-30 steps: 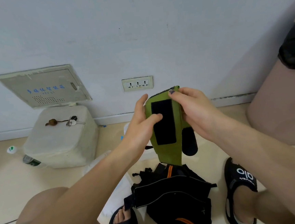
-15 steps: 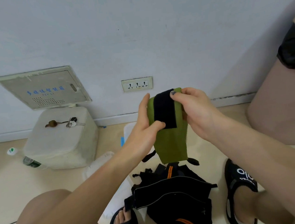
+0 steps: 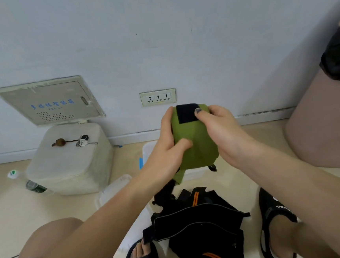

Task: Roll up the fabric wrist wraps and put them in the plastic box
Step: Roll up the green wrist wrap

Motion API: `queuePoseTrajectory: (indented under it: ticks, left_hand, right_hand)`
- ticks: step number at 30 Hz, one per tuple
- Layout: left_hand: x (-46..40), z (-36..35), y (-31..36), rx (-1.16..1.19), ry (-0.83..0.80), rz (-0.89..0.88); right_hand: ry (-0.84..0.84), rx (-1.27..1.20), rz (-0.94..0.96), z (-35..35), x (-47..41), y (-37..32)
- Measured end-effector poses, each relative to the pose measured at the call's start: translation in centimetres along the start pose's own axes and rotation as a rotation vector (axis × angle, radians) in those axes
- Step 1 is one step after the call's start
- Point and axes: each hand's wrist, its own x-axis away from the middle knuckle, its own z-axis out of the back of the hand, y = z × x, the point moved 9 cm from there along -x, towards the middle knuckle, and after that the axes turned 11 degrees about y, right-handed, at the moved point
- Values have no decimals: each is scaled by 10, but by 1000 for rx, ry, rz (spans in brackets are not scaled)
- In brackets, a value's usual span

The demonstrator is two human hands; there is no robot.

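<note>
Down below both hands, a heap of black wraps (image 3: 198, 227) with orange stripes lies on the floor between the sandals, waiting its turn, kept within easy reach. Just beyond and under the hands sits the clear plastic box (image 3: 150, 151), mostly hidden behind the forearm and the cloth, with what looks like its lid (image 3: 113, 189) lying off to the left-hand side. I judge it is parked there so a finished roll can drop straight in.

Up in the air, between the two hands, is the green wrap (image 3: 197, 145). It is held upright in front of the chest, free of the floor, so the loose end can hang and feed into the roll; a short tail dangles under the left wrist.

The left hand (image 3: 170, 149) clasps the wrap from its side, thumb pressed across the green front, fingers out of sight behind it, steadying the bundle. The right hand (image 3: 218, 128) grasps the other edge, its thumb planted on the black fastening patch (image 3: 186, 113) at the top, which sits right at the fingertips. That patch faces out, likely so it can close the roll.

The rolling looks about half done; nothing shows inside the box yet.
</note>
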Motion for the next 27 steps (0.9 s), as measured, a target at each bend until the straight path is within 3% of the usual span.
queuePoseTrajectory:
  ticks: [4, 9, 19, 24, 27]
  left_hand:
    - [-3, 8, 4, -3, 39, -40]
    - [-15, 23, -8, 179, 170, 164]
    - [-15, 33, -7, 276, 136, 226]
    - [-15, 35, -10, 353, 107, 305]
    - [-15, 35, -2, 374, 55, 259]
  right_hand:
    - [-94, -33, -108, -6, 6, 10]
    - [-159, 66, -22, -11, 18, 10]
    - [-114, 51, -33, 2, 13, 0]
    - [-197, 81, 59, 1, 17, -12]
    - [-178, 87, 93, 5, 16, -15]
